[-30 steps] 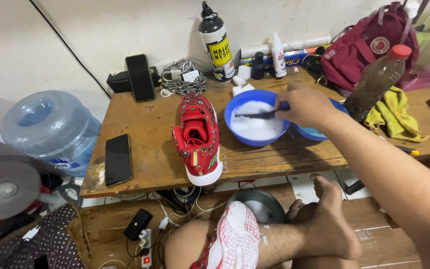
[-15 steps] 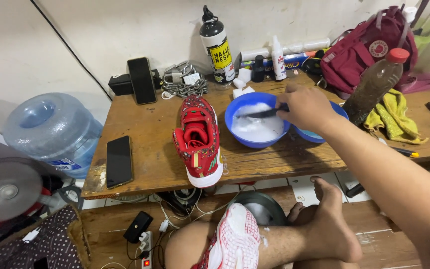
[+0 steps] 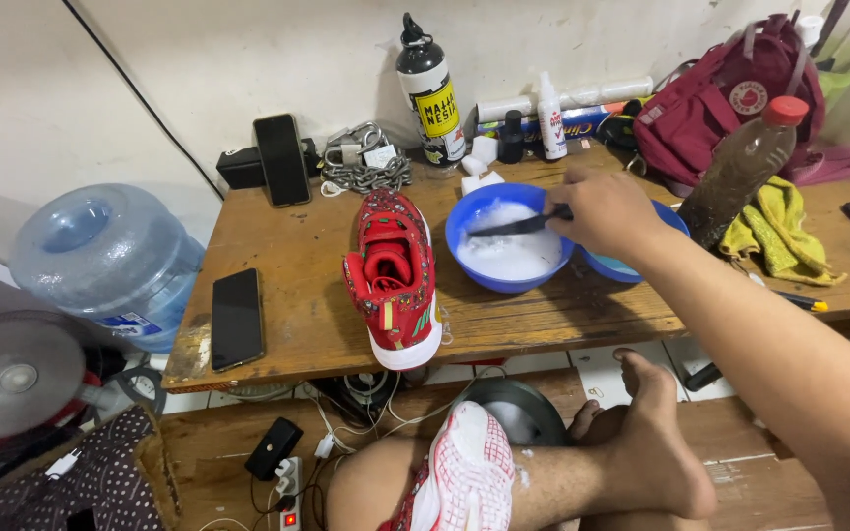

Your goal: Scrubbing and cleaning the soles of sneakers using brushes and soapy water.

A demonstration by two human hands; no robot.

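Blue bowl (image 3: pixel 464 231) sits on the wooden counter (image 3: pixel 297 324), holding white soapy foam, and we take it as our landmark. Our right hand (image 3: pixel 607 211) hovers over its right rim, fingers curled tight around the handle of a dark brush (image 3: pixel 514 226) whose head lies across the foam. Our left hand is out of view, so we cannot tell how it is held.

Tucked partly behind the bowl on its right is a second blue bowl (image 3: pixel 627 265), mostly covered by our wrist. Just left of the bowl stands a red sneaker (image 3: pixel 394 280), toe pointing toward the counter's near edge, its white sole hanging slightly over. Behind the bowl, touching or nearly touching its far rim, lies a small white block (image 3: pixel 482 181). Farther back against the wall stand a black-and-white bottle with a yellow label (image 3: pixel 428 88) and a slim white spray bottle (image 3: pixel 550 123).

Right of the bowl a brown plastic bottle with a red cap (image 3: pixel 740 172) leans over a yellow cloth (image 3: pixel 784 236), with a maroon backpack (image 3: pixel 730 98) behind. Well to the left of the bowl a black phone (image 3: pixel 237 319) lies flat near the counter's edge. Below the bowl, under the counter's edge, a second, red-and-white sneaker (image 3: pixel 466 477) rests against our bare leg.
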